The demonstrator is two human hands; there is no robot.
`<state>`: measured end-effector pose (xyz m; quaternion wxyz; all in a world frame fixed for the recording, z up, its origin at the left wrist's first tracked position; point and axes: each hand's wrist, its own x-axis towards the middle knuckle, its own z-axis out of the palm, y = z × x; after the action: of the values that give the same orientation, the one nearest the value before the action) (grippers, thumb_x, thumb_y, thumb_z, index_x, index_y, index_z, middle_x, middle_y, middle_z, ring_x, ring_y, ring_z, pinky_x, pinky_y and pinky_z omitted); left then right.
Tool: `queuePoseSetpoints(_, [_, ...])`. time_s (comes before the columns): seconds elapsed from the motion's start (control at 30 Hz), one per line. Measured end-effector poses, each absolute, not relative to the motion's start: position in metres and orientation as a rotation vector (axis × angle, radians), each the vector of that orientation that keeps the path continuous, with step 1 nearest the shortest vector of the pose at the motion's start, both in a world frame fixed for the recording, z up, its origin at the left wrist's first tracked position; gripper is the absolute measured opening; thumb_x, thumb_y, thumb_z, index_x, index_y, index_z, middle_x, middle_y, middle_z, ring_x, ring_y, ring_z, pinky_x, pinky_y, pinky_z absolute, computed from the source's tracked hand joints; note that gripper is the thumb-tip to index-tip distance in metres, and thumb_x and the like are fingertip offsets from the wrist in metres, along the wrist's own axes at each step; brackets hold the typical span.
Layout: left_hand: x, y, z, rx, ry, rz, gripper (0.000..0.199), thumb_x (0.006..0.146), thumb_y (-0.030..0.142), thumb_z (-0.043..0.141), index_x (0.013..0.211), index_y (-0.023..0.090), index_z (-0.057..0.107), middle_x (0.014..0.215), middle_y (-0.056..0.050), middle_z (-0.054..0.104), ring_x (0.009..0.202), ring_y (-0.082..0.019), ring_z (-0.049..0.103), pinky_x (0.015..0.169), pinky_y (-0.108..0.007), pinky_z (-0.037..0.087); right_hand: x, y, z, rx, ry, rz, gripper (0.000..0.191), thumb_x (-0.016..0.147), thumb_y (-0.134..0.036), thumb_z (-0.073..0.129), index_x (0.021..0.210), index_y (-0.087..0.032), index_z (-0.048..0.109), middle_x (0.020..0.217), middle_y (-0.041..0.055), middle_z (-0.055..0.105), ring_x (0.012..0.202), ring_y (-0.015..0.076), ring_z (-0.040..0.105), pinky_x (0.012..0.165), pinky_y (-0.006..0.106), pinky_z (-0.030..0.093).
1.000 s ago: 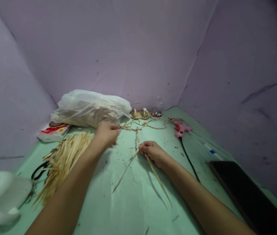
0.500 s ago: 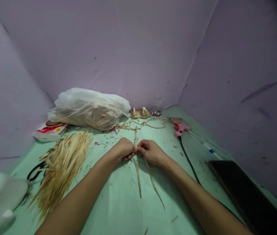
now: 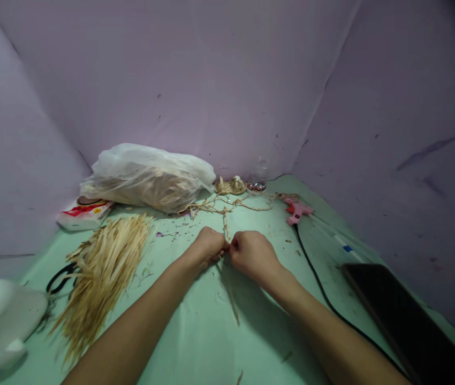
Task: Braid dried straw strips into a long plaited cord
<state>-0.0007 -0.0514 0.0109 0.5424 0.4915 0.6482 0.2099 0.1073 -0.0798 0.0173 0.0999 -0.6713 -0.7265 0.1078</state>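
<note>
In the middle of the head view, my left hand [image 3: 211,246] and my right hand [image 3: 253,254] meet, both closed in a pinch at the near end of a thin braid [image 3: 226,224] of straw-coloured fibre. The braid runs away from me over the green table top [image 3: 195,331] and joins a loose tangle of braided cord [image 3: 235,202] farther back. A loose strand [image 3: 233,305] hangs toward me below the left fingers. What lies between the right fingertips is mostly hidden.
At left lie a bundle of dry fibre strips [image 3: 107,272], scissors [image 3: 59,277] and a white object [image 3: 6,321]. Behind stand a plastic bag [image 3: 147,179], a red-and-white pack [image 3: 86,214] and a woven slipper [image 3: 230,185]. A pink glue gun [image 3: 297,210] and a black tablet-like slab [image 3: 404,321] are at right.
My right hand has turned over, back upward, and drawn closer against the left. The strand that trailed from it toward me is no longer visible there.
</note>
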Motion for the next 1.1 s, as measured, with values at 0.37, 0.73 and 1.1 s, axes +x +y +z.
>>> queuePoseSetpoints(0.37, [-0.014, -0.046, 0.008, 1.155, 1.410, 0.437, 0.013, 0.049, 0.009, 0.048, 0.042, 0.015, 0.040, 0.029, 0.005, 0.028, 0.027, -0.004, 0.023, 0.033, -0.019, 0.011, 0.097, -0.091, 0.023, -1.831, -2.325, 0.408, 0.019, 0.069, -0.019, 0.050, 0.071, -0.015, 0.068, 0.070, 0.0124, 0.066, 0.057, 0.0180, 0.055, 0.047, 0.026, 0.026])
queuePoseSetpoints(0.73, [-0.023, -0.042, 0.007, 1.216, 1.274, 0.425, 0.011, 0.053, 0.020, 0.060, 0.055, 0.012, 0.053, 0.037, 0.006, 0.036, 0.030, -0.003, 0.024, 0.033, -0.018, 0.012, 0.136, -0.065, 0.038, -1.734, -1.469, 1.211, 0.004, 0.065, -0.016, 0.058, 0.067, -0.015, 0.062, 0.044, 0.0003, 0.053, 0.036, 0.0100, 0.047, 0.034, 0.019, 0.029])
queuePoseSetpoints(1.1, [-0.020, -0.043, 0.011, 1.385, 1.391, 0.373, 0.005, 0.051, 0.011, 0.048, 0.047, 0.013, 0.050, 0.036, 0.003, 0.038, 0.030, -0.005, 0.026, 0.034, -0.021, 0.016, 0.112, -0.060, -0.004, -1.535, -1.244, 1.558, 0.009, 0.061, -0.008, 0.050, 0.054, -0.014, 0.051, 0.043, -0.0025, 0.050, 0.033, 0.0063, 0.043, 0.034, 0.018, 0.039])
